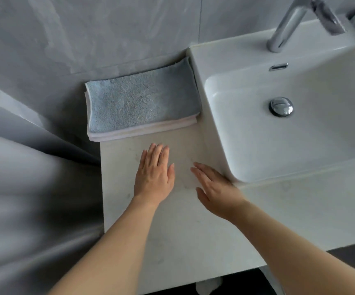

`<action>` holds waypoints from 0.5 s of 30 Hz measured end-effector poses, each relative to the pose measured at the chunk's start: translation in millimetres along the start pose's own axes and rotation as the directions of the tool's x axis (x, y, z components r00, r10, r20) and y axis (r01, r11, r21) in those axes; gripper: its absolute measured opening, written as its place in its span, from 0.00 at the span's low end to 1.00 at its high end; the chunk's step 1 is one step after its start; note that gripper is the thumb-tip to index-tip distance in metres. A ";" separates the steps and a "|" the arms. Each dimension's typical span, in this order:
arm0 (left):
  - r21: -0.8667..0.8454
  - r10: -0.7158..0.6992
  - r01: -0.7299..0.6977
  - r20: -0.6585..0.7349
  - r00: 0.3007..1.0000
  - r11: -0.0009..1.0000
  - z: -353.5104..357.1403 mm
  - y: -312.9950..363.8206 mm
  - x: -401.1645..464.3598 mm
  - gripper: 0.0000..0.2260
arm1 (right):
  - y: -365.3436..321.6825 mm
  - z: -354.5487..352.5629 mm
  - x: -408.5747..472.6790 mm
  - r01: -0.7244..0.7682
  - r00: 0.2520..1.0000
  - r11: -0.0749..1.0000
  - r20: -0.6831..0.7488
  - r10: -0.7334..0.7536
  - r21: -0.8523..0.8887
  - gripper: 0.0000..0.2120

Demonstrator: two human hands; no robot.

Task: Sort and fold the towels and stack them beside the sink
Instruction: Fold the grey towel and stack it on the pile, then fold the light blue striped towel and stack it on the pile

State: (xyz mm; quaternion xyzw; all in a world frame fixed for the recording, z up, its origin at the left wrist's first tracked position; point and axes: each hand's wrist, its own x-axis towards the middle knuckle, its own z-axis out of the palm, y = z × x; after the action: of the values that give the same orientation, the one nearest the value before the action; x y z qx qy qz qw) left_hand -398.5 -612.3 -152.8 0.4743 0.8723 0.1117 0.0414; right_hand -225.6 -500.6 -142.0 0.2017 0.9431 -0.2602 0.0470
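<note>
A folded blue-grey towel (pixel 140 103) lies on top of a folded white towel (pixel 142 130), stacked on the counter (pixel 183 241) against the wall, just left of the white sink (pixel 300 135). My left hand (pixel 154 175) is stretched flat over the bare counter, a short way in front of the stack, holding nothing. My right hand (pixel 215 188) is also flat with straight fingers, close to the sink's front left corner, and empty. The two hands are apart from the towels.
A chrome tap (pixel 289 24) stands at the back of the sink, and a chrome drain plug (pixel 281 106) sits in the basin. Grey tiled walls close in behind and on the left. The counter's left edge drops off beside my left forearm.
</note>
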 end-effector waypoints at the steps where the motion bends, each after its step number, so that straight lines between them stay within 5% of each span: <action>1: 0.000 0.002 -0.002 0.010 1.000 1.000 1.2 12.0 -4.7 0.25 | 5.9 -0.2 -12.4 0.024 1.000 1.000 0.013 -0.024 -0.012 0.25; 5: 0.024 -0.053 0.051 0.061 0.997 0.998 10.9 68.1 -24.4 0.24 | 38.0 -6.6 -72.9 0.074 0.993 0.994 0.095 -0.067 -0.075 0.25; 15: 0.054 -0.149 0.141 0.187 0.971 0.988 27.5 241.8 -70.3 0.10 | 151.6 -67.5 -179.1 -0.243 0.967 0.969 0.061 0.246 -0.051 0.26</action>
State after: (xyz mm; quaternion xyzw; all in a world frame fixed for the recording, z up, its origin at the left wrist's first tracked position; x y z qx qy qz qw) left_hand -157.4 -539.9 -125.2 0.4185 0.8987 0.0447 0.1231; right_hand 0.6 -411.3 -120.9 0.3066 0.9143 -0.2388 0.1144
